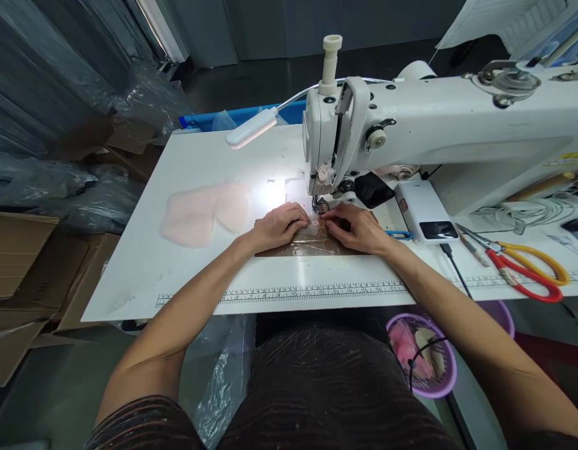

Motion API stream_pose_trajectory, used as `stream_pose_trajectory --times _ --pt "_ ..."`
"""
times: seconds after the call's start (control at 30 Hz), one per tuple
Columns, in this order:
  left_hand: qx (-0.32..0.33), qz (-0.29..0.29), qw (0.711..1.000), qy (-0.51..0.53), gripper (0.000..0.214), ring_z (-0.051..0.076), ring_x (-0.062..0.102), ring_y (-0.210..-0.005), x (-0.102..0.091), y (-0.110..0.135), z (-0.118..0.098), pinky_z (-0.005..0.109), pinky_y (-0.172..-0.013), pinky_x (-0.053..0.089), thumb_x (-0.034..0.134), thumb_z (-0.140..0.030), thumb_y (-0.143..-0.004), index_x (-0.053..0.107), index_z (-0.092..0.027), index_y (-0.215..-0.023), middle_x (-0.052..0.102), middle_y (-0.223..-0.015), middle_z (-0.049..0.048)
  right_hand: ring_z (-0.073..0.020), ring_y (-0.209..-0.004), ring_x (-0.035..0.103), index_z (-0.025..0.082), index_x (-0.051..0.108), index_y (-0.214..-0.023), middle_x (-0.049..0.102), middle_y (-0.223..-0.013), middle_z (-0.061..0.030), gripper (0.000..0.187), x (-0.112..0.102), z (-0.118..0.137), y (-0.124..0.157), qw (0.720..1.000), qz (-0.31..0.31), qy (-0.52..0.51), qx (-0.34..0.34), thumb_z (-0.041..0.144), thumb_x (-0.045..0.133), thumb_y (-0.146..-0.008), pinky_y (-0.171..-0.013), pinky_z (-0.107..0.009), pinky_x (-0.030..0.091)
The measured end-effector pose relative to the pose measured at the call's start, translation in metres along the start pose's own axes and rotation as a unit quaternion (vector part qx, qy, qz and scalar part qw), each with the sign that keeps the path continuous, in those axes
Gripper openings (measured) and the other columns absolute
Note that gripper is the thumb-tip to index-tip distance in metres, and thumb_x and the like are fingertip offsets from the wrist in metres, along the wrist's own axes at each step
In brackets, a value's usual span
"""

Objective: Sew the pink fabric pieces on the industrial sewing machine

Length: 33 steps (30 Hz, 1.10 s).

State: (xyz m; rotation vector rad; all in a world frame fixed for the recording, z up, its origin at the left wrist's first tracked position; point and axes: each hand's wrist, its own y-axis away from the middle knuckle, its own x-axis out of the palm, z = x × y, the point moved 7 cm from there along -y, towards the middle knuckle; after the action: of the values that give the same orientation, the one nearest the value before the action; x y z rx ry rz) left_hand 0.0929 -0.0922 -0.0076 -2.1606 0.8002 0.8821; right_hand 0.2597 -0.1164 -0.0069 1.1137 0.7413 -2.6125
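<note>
The brown sheet (312, 248) runs lengthwise beneath left hand (282, 226) and right hand (355, 229), both curled, grip unclear, the presser foot (316, 202) just beyond, between them.

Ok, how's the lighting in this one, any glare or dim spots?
Head view: a blown-out patch on the white tabletop beneath the lit lamp; same view, the pale pink fabric looks washed out, the shiny brown sheet carries small glints, and the floor beyond the table is dim.
</note>
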Motion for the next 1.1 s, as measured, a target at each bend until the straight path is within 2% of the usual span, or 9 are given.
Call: stream_pose_trajectory --times 0.07,0.13,0.23,0.33,0.4,0.57,0.77,0.97,1.1 --pt "-0.001 0.003 1.0 -0.002 0.02 0.019 0.067 -0.098 -0.001 0.001 -0.001 0.038 -0.087 0.057 0.048 -0.023 -0.1 0.065 -0.017 -0.091 0.069 -0.099 0.0075 -0.0133 -0.068 0.058 0.017 0.072 -0.104 0.065 -0.086 -0.0061 0.027 0.003 0.005 0.001 1.0 -0.002 -0.002 -0.018 0.034 0.054 -0.092 -0.068 -0.028 0.046" --pt "0.005 0.012 1.0 0.004 0.015 0.02 0.067 -0.097 -0.002 0.001 -0.001 0.038 -0.087 0.057 0.057 -0.029 -0.097 0.065 -0.017 -0.094 0.069 -0.1 0.0078 -0.0131 -0.069 0.058 0.017 0.071 -0.106 0.065 -0.088 -0.0062 0.028 0.006 0.008 0.002 1.0 -0.002 -0.005 -0.026 0.033 0.053 -0.093 -0.068 -0.028 0.047" --pt "0.022 0.022 0.999 0.019 0.019 0.02 0.067 -0.097 -0.003 0.002 -0.002 0.037 -0.087 0.057 0.068 -0.034 -0.092 0.066 -0.018 -0.102 0.07 -0.101 0.0073 -0.0132 -0.07 0.056 0.017 0.07 -0.106 0.064 -0.09 -0.0065 0.027 0.008 0.008 0.002 1.0 0.007 0.0 -0.018 0.03 0.051 -0.093 -0.068 -0.028 0.047" --pt "0.02 0.009 0.999 0.023 0.012 0.018 0.068 -0.096 -0.002 0.002 0.0 0.036 -0.088 0.057 0.062 -0.029 -0.095 0.069 -0.019 -0.094 0.07 -0.098 0.0063 -0.0135 -0.07 0.056 0.017 0.07 -0.106 0.065 -0.093 -0.0075 0.028 0.011 0.005 0.002 1.0 0.023 0.001 0.001 0.03 0.049 -0.093 -0.07 -0.029 0.047" --pt "0.008 0.0 1.0 0.021 0.015 0.018 0.068 -0.095 -0.002 0.001 0.002 0.036 -0.087 0.058 0.059 -0.026 -0.097 0.07 -0.019 -0.089 0.07 -0.096 0.0061 -0.0137 -0.071 0.057 0.016 0.07 -0.108 0.064 -0.094 -0.0078 0.029 0.013 0.003 0.002 0.999 0.037 -0.005 0.009 0.031 0.05 -0.093 -0.072 -0.03 0.048" --pt "0.0 0.027 0.999 0.047 0.009 0.019 0.067 -0.1 0.002 0.0 0.004 0.038 -0.09 0.057 0.069 -0.028 -0.09 0.069 -0.019 -0.091 0.07 -0.101 0.0066 -0.014 -0.071 0.057 0.017 0.069 -0.112 0.063 -0.094 -0.0079 0.031 0.017 0.004 0.002 0.998 0.054 -0.005 0.017 0.033 0.051 -0.093 -0.072 -0.031 0.048" --pt "-0.049 0.015 0.998 0.047 0.019 0.017 0.067 -0.096 0.001 0.0 0.007 0.035 -0.088 0.057 0.056 -0.03 -0.098 0.069 -0.019 -0.089 0.069 -0.101 0.0052 -0.0154 -0.073 0.057 0.017 0.07 -0.108 0.065 -0.096 -0.0091 0.029 0.017 0.004 0.002 0.999 0.042 -0.007 0.017 0.029 0.048 -0.095 -0.071 -0.032 0.047" --pt "-0.1 0.02 0.995 0.015 0.02 0.018 0.066 -0.098 0.002 0.002 0.006 0.033 -0.083 0.055 0.053 -0.031 -0.098 0.068 -0.02 -0.09 0.068 -0.107 0.0044 -0.0184 -0.081 0.06 0.016 0.07 -0.097 0.065 -0.094 -0.0106 0.034 0.018 0.003 0.0 0.999 0.038 -0.012 0.02 0.036 0.043 -0.1 -0.076 -0.033 0.047" --pt "-0.086 0.017 0.996 0.002 0.019 0.018 0.065 -0.096 0.002 0.0 0.003 0.033 -0.083 0.054 0.051 -0.027 -0.098 0.065 -0.019 -0.088 0.067 -0.104 0.0047 -0.0173 -0.078 0.059 0.017 0.071 -0.101 0.065 -0.09 -0.0084 0.034 0.017 0.003 0.0 0.999 0.03 -0.005 0.027 0.038 0.044 -0.099 -0.074 -0.032 0.045"
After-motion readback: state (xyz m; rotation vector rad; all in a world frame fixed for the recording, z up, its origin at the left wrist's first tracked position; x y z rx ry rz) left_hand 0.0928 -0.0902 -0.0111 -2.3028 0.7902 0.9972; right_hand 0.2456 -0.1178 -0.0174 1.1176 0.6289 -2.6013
